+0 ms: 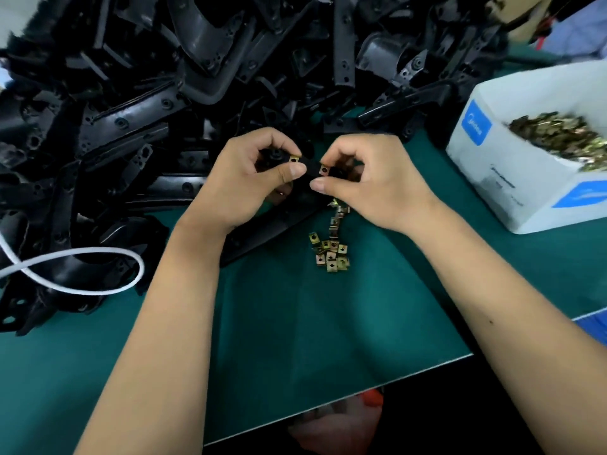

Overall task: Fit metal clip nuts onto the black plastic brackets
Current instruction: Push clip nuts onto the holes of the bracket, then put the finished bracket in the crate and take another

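Two hands (pixel 243 178) (one box (pixel 512 178))

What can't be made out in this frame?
- Head view: most of the held bracket, covered by left hand and right hand.
- Whether both clip nuts are fully seated: too small.
- White box: cut by right edge, lettering blurred.

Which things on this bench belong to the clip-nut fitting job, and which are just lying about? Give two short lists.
Belong to the job:
- held bracket, in the grip of the left hand and right hand
- two fitted clip nuts
- loose clip nuts on the green mat
- box of clip nuts
- pile of black brackets

Just lying about:
- white cable
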